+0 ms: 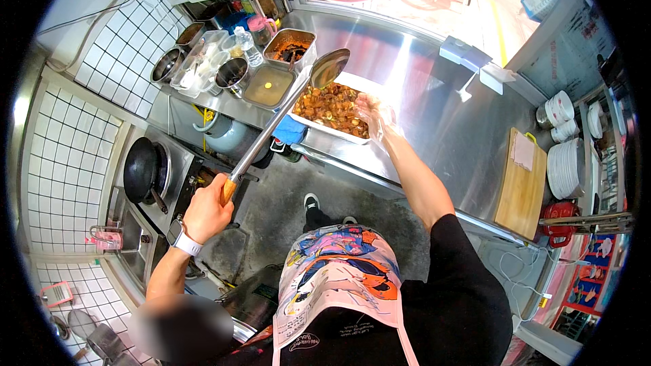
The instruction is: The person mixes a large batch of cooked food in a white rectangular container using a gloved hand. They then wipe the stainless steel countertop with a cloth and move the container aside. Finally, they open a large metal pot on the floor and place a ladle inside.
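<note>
- Left hand (207,213) — nearest the viewer, fingers closed round the wooden end of the long ladle (285,112), whose shaft rises toward the tray.
- Right hand (371,110) — at the tray's right edge, holding a clear plastic bag (381,122); whether the fingers pinch it shut cannot be told.
- Tray of braised food (332,110) — on the steel counter (434,108); the ladle bowl hangs just above its far left corner.
- Judgement: keep the bag mouth wide and over the tray, so drips fall back in.
- Beyond the tray — sauce pans (271,86).
</note>
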The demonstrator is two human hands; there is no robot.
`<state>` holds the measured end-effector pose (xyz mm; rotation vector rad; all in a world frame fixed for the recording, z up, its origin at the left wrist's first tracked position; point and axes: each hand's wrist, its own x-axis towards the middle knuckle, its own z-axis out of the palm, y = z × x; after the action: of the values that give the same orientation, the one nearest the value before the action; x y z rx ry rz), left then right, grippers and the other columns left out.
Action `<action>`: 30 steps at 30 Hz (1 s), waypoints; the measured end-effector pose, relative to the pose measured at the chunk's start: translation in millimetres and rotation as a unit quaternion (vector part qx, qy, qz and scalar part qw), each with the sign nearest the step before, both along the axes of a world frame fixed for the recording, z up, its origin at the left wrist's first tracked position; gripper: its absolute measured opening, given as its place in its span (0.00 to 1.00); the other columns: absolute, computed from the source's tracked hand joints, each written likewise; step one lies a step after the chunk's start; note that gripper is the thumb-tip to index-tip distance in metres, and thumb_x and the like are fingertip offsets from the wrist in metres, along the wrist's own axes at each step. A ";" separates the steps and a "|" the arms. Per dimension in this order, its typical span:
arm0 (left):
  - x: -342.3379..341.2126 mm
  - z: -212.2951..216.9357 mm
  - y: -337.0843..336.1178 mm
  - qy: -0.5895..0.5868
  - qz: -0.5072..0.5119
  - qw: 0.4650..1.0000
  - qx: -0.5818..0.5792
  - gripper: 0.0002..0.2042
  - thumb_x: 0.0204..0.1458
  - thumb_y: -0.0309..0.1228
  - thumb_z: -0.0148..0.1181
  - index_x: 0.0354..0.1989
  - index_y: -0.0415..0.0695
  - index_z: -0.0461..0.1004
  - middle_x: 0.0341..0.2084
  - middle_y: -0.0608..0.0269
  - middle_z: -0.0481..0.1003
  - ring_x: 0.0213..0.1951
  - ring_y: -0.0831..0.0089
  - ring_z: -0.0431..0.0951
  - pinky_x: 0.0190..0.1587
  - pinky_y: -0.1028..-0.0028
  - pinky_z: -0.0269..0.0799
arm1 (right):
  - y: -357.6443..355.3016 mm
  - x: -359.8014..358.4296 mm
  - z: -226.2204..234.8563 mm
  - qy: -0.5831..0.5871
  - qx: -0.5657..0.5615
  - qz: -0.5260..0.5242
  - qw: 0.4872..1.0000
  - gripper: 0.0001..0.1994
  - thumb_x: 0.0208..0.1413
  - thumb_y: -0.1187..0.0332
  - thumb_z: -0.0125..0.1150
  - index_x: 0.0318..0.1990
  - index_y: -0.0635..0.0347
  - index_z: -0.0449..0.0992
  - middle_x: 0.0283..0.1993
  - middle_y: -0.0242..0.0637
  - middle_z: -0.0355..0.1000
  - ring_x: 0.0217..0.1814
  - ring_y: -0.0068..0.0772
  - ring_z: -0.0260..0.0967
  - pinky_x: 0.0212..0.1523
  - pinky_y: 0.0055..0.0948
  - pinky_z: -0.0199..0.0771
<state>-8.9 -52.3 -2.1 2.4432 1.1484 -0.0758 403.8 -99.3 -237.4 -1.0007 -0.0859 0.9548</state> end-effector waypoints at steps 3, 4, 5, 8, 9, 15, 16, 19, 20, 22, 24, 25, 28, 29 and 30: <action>3.1 0.6 -1.0 -0.004 -0.003 1.000 0.003 0.13 0.47 0.23 0.58 0.41 0.41 0.65 0.24 0.39 0.74 0.33 0.38 0.75 0.35 0.50 0.70 | 23.0 8.3 -9.0 -0.022 0.026 0.010 0.999 0.08 0.64 0.71 0.56 0.44 0.66 0.73 0.34 0.36 0.70 0.29 0.25 0.66 0.29 0.21 0.70; 3.2 0.7 -1.4 -0.004 -0.002 1.000 0.002 0.13 0.47 0.23 0.58 0.41 0.41 0.65 0.24 0.39 0.73 0.33 0.37 0.75 0.35 0.50 0.70 | 33.5 8.7 -9.7 -0.009 0.028 0.002 1.000 0.06 0.62 0.73 0.58 0.42 0.67 0.72 0.31 0.33 0.68 0.25 0.21 0.61 0.24 0.18 0.63; 2.3 -0.6 -0.6 -0.007 -0.001 1.000 -0.002 0.13 0.47 0.23 0.58 0.41 0.41 0.65 0.24 0.38 0.73 0.33 0.38 0.75 0.34 0.51 0.69 | 39.9 11.6 -10.2 -0.035 0.022 0.025 0.999 0.05 0.62 0.72 0.58 0.42 0.64 0.73 0.31 0.32 0.69 0.26 0.20 0.62 0.24 0.19 0.63; -0.5 -5.3 1.8 -0.011 0.006 1.000 -0.014 0.13 0.47 0.23 0.57 0.41 0.41 0.65 0.24 0.38 0.73 0.33 0.38 0.75 0.34 0.51 0.69 | 57.1 17.8 -15.5 -0.104 0.000 0.073 0.992 0.05 0.63 0.69 0.58 0.42 0.59 0.76 0.32 0.31 0.72 0.29 0.19 0.64 0.26 0.20 0.62; -1.5 -5.4 1.1 -0.008 0.013 1.000 -0.016 0.12 0.47 0.23 0.57 0.41 0.41 0.65 0.24 0.38 0.73 0.33 0.37 0.75 0.33 0.51 0.69 | 63.7 14.6 -13.1 -0.118 -0.010 0.075 0.990 0.06 0.63 0.68 0.58 0.42 0.59 0.76 0.32 0.31 0.72 0.30 0.19 0.63 0.27 0.20 0.62; -4.0 -7.1 5.9 -0.007 0.009 1.000 -0.017 0.12 0.47 0.23 0.57 0.41 0.41 0.65 0.22 0.38 0.73 0.31 0.37 0.75 0.33 0.51 0.69 | 85.8 7.1 -2.5 -0.184 -0.035 0.089 0.978 0.05 0.62 0.67 0.61 0.43 0.54 0.79 0.34 0.22 0.72 0.30 0.15 0.60 0.33 0.20 0.61; -5.9 -8.4 7.0 -0.005 0.008 1.000 -0.015 0.13 0.47 0.23 0.57 0.41 0.41 0.65 0.22 0.38 0.73 0.31 0.37 0.75 0.33 0.50 0.69 | 88.5 5.1 -1.6 -0.180 -0.029 0.091 0.979 0.05 0.62 0.67 0.61 0.43 0.53 0.79 0.34 0.21 0.72 0.30 0.15 0.60 0.33 0.21 0.60; -3.0 -8.5 12.1 -0.006 -0.001 1.000 -0.008 0.13 0.47 0.24 0.58 0.41 0.41 0.65 0.22 0.38 0.73 0.31 0.38 0.75 0.33 0.50 0.70 | 97.2 16.2 -15.5 -0.173 -0.048 0.067 0.981 0.05 0.62 0.67 0.61 0.42 0.53 0.80 0.32 0.20 0.72 0.29 0.14 0.59 0.31 0.21 0.59; 0.4 -7.9 14.9 -0.007 -0.003 1.000 -0.013 0.13 0.47 0.24 0.58 0.41 0.41 0.65 0.22 0.38 0.73 0.31 0.38 0.75 0.33 0.50 0.70 | 100.0 25.4 -23.9 -0.173 -0.060 0.052 0.982 0.05 0.62 0.67 0.61 0.42 0.54 0.80 0.31 0.19 0.72 0.28 0.14 0.58 0.30 0.20 0.58; -3.1 -8.6 14.8 -0.002 0.013 1.000 -0.026 0.13 0.47 0.24 0.58 0.41 0.41 0.65 0.22 0.38 0.73 0.31 0.38 0.75 0.33 0.51 0.70 | 105.7 17.9 -21.5 -0.167 -0.086 0.051 0.981 0.04 0.61 0.68 0.62 0.40 0.53 0.80 0.30 0.19 0.71 0.26 0.14 0.58 0.28 0.19 0.56; -3.9 -8.8 14.8 -0.007 0.019 0.999 -0.037 0.12 0.47 0.24 0.57 0.41 0.41 0.66 0.22 0.38 0.73 0.31 0.38 0.75 0.32 0.51 0.69 | 107.5 13.3 -21.1 -0.160 -0.077 0.044 0.983 0.03 0.60 0.68 0.63 0.38 0.54 0.80 0.28 0.20 0.71 0.25 0.14 0.57 0.27 0.17 0.55; -3.2 -8.9 15.3 -0.011 0.021 0.999 -0.043 0.12 0.47 0.24 0.57 0.41 0.41 0.66 0.22 0.37 0.73 0.31 0.38 0.75 0.32 0.51 0.69 | 107.4 12.6 -21.9 -0.156 -0.055 0.038 0.985 0.02 0.60 0.69 0.64 0.37 0.54 0.80 0.27 0.20 0.70 0.25 0.14 0.57 0.26 0.17 0.54; 0.9 -8.4 18.8 -0.007 0.015 0.999 -0.044 0.12 0.47 0.24 0.57 0.41 0.41 0.66 0.22 0.37 0.72 0.30 0.38 0.76 0.32 0.52 0.70 | 108.8 13.1 -23.3 -0.128 -0.028 0.016 0.991 0.02 0.59 0.69 0.65 0.35 0.54 0.79 0.26 0.20 0.69 0.23 0.14 0.56 0.24 0.17 0.53; 2.0 -8.2 19.9 -0.004 0.015 0.999 -0.048 0.12 0.47 0.24 0.57 0.41 0.41 0.66 0.22 0.38 0.72 0.30 0.39 0.76 0.31 0.53 0.70 | 109.4 13.4 -23.8 -0.116 -0.025 0.007 0.993 0.02 0.58 0.69 0.66 0.35 0.54 0.79 0.25 0.20 0.69 0.23 0.14 0.56 0.23 0.17 0.52; 1.2 -8.6 19.9 0.000 0.019 0.998 -0.052 0.12 0.48 0.24 0.57 0.41 0.41 0.66 0.21 0.38 0.72 0.29 0.39 0.76 0.31 0.54 0.70 | 108.2 8.2 -18.9 -0.108 -0.024 0.015 0.994 0.02 0.58 0.70 0.66 0.34 0.55 0.79 0.25 0.21 0.69 0.22 0.14 0.55 0.23 0.18 0.52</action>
<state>-7.7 -32.4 -10.7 2.3283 1.1614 -0.1201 412.1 8.9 -256.3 -1.1484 -0.2607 0.8758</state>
